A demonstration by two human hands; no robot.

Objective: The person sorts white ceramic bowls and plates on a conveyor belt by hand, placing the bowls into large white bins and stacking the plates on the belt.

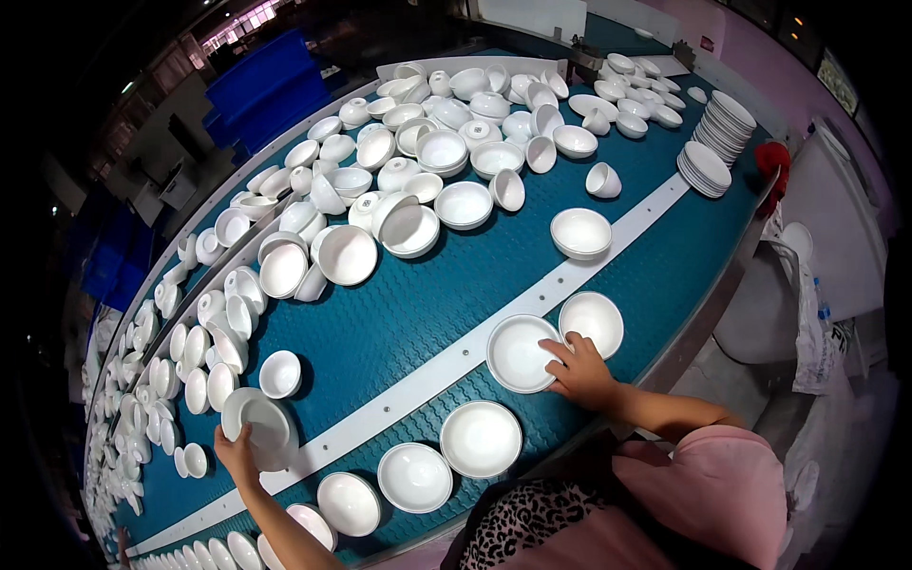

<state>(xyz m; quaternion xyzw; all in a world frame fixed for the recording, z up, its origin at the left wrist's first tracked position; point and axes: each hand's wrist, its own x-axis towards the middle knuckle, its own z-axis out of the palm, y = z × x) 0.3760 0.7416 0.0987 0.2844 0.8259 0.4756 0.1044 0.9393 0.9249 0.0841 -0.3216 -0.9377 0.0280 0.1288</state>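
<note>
My left hand (236, 454) grips the near-left rim of a white bowl (270, 429), which is tilted and slightly blurred above the far side of the white divider strip (418, 395). Just behind it stands a smaller white bowl (280, 374). On the near side, my right hand (581, 374) has its fingers curled over the right rim of another white bowl (519, 351), which overlaps the strip. A further white bowl (593, 321) sits directly behind those fingers, close to the fingertips. My right palm and thumb are partly hidden.
A large heap of white bowls and cups (443, 152) covers the far part of the teal belt (456, 294). Several bowls (481, 439) line the near lane. Stacked white dishes (708, 169) stand at the back right. Blue crates (268, 93) are behind the belt.
</note>
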